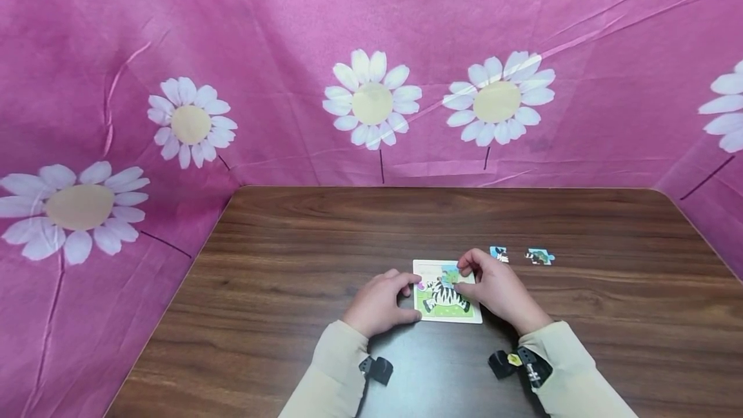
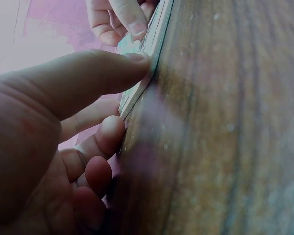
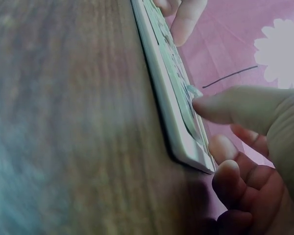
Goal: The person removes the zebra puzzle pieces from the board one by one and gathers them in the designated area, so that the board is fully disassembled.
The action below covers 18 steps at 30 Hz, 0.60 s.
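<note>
A small square jigsaw board [image 1: 447, 322] with a pale frame lies flat on the table, its picture a zebra on green. My left hand [image 1: 380, 302] holds the board by its left side, the thumb at the near corner and the index finger farther up the frame. Over the board's upper right part, my right hand [image 1: 499, 289] pinches a blue and green puzzle piece [image 1: 449, 275] between thumb and index finger. In the left wrist view that piece [image 2: 129, 45] appears raised at an angle. The right thumb [image 3: 210, 106] touches near the board's surface.
Two loose puzzle pieces lie beyond the right hand: a small blue, black and white one [image 1: 498, 253] and a wider one with green [image 1: 540, 256]. The brown wooden table [image 1: 261, 263] meets a pink cloth [image 1: 278, 115] with white daisies at the back and sides.
</note>
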Motion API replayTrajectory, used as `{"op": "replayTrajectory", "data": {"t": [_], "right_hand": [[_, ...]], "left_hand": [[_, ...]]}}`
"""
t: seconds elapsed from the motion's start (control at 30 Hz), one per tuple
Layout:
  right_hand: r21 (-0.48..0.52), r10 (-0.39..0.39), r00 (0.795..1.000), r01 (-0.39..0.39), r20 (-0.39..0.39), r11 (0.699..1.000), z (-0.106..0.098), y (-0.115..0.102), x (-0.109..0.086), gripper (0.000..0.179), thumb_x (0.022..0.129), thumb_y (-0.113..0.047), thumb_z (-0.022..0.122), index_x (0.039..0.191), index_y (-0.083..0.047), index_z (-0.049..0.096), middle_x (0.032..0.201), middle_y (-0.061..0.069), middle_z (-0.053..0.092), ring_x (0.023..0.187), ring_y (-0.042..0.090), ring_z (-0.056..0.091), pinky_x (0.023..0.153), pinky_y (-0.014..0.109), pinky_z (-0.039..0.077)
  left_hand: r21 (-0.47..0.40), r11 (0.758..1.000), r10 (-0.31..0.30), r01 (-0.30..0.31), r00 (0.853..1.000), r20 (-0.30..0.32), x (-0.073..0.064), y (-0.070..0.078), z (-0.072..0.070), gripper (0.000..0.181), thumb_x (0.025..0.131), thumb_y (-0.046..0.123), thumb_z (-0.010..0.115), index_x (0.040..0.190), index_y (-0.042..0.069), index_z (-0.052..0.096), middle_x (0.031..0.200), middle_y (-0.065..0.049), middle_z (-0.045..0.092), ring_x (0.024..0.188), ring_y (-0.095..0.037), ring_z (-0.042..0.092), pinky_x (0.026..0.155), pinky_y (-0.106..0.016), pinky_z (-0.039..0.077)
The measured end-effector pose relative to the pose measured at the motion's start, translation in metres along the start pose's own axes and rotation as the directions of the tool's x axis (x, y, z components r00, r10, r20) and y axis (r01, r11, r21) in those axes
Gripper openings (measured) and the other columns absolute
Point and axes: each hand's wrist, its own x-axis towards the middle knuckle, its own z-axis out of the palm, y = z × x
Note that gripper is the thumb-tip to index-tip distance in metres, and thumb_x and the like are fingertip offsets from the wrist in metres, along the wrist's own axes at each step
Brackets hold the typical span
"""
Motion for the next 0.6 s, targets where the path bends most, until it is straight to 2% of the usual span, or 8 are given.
{"op": "replayTrajectory", "data": {"t": [0.4, 0.6], "right_hand": [[-0.004, -0.035, 0.999, 0.035, -0.006, 0.999, -0.0013, 0.0021, -0.0016, 0.032, 0.076, -0.016, 0.085, 0.095, -0.011, 0.059, 0.087, 0.002, 0.059, 0.074, 0.017, 0.047, 0.064, 0.030, 0.038], [0.005, -0.037, 0.999, 0.037, -0.014, 0.999, -0.0014, 0.0042, -0.0023, 0.025, 0.077, -0.015, 0.082, 0.087, -0.013, 0.060, 0.077, 0.000, 0.053, 0.070, 0.017, 0.046, 0.061, 0.030, 0.036]], "left_hand": [[0.010, 1.000, 0.015, -0.015, 1.000, -0.011, -0.0001, 0.0002, 0.0003, 0.060, 0.074, 0.035, 0.085, 0.130, 0.023, 0.067, 0.089, 0.014, 0.051, 0.078, -0.004, 0.047, 0.072, -0.023, 0.039], [-0.002, 1.000, 0.006, -0.006, 1.000, -0.007, -0.0003, 0.0001, 0.0005, 0.059, 0.074, 0.035, 0.085, 0.129, 0.022, 0.067, 0.089, 0.013, 0.051, 0.077, -0.004, 0.047, 0.071, -0.023, 0.039]]}}
